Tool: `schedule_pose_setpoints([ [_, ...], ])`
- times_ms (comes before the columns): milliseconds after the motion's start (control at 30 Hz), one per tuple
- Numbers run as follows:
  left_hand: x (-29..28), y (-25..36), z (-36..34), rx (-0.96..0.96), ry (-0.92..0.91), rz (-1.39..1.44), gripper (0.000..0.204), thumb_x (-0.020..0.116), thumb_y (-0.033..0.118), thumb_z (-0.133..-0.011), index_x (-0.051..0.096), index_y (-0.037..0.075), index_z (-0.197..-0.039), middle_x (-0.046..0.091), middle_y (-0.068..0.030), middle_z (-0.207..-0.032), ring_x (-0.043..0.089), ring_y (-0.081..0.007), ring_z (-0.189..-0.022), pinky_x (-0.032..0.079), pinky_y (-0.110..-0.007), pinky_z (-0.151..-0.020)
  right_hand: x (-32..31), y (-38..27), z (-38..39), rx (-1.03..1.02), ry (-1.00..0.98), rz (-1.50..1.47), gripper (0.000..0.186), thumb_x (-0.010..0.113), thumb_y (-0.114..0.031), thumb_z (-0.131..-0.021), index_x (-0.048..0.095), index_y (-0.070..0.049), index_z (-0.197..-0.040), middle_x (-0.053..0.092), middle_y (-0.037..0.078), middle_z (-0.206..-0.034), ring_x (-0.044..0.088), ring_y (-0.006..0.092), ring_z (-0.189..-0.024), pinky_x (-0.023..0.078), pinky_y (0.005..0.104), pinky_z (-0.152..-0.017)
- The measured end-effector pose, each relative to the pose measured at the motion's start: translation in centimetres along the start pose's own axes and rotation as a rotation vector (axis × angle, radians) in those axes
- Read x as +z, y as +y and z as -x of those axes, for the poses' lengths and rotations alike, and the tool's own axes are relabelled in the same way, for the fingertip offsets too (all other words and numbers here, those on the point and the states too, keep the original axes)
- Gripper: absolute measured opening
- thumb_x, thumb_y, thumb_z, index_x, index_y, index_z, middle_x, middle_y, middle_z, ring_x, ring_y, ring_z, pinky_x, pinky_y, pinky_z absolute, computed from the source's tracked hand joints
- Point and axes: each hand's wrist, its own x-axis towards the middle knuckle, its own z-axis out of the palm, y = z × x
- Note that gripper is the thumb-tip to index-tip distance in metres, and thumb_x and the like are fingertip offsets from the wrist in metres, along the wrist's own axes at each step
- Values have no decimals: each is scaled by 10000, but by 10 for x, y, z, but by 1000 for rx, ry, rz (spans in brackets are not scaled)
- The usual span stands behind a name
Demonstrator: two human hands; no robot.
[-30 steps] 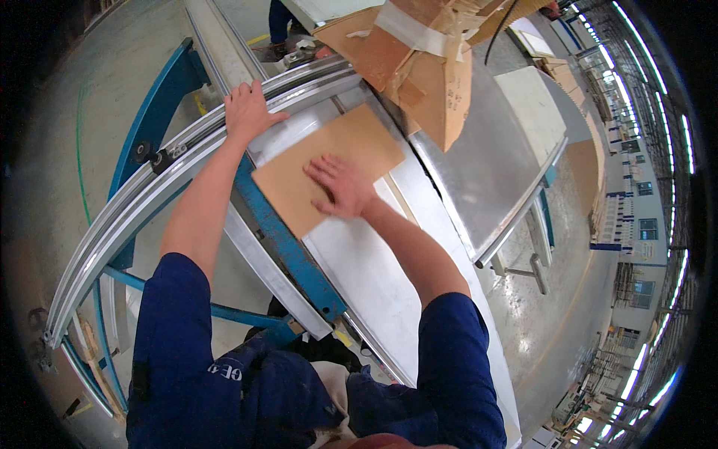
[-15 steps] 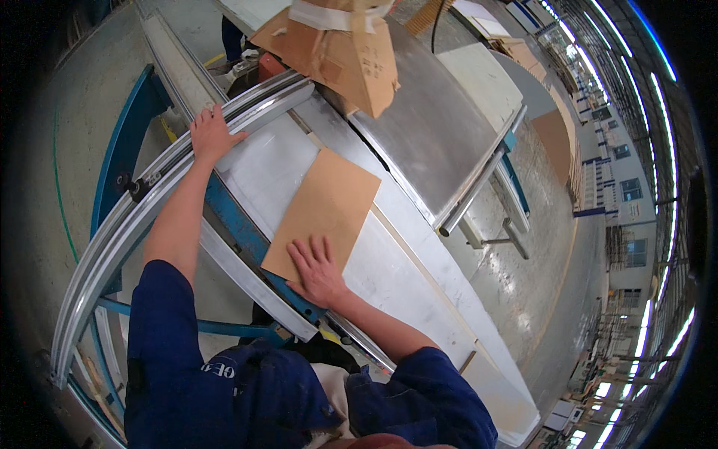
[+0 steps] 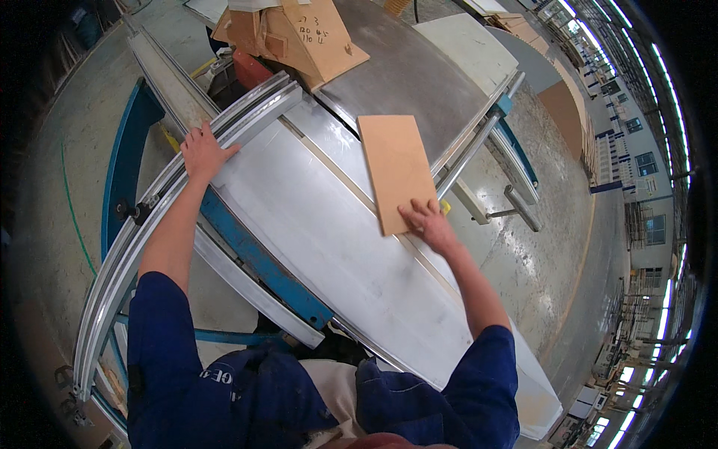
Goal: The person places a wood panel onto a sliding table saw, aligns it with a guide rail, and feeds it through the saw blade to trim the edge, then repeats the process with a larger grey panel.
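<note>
A smooth, matt, wood-like tan board lies on a softly shiny, faintly smudged metal table, with glossy bare-metal rails at left, a scuffed blue-painted beam nearer, matt creased cardboard far off, and dull cloth sleeves near.

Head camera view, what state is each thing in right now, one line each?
Tan rectangular board, plain face up, angled over the silver metal tabletop.
Bare right hand, fingers on the board's near end; firmness of grip unclear.
Bare left hand, resting over the long silver metal rail.
Brown cardboard cover, folded, taped.
Long white ceiling lights, lit.
</note>
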Motion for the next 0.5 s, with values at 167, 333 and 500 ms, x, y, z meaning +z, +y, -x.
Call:
schedule_pose_setpoints([
  [167,-5,3,-3,14,16,22,1027,788,674,-743,473,8,-1459,566,-201,-1324,516,-353,-1258,386,-475,-1070,-37,43,-98,-38,-73,59,548,685,-216,-960,562,-362,-1474,498,40,-1571,405,399,-1439,287,654,-1168],
  [333,-2,5,-7,10,27,52,1001,793,657,-747,488,0,-1437,568,-178,-1240,509,-340,-1201,370,-461,-1076,-69,55,-209,-261,-90,117,539,650,-193,-969,553,-302,-1488,510,28,-1541,495,333,-1336,373,591,-1122],
  [500,5,0,-4,-10,55,49,1014,803,650,-733,487,-8,-1437,558,-175,-1241,498,-341,-1195,358,-454,-1088,-86,51,-298,-379,-44,159,475,607,-204,-981,583,-240,-1454,563,73,-1478,550,314,-1278,458,446,-1073],
])
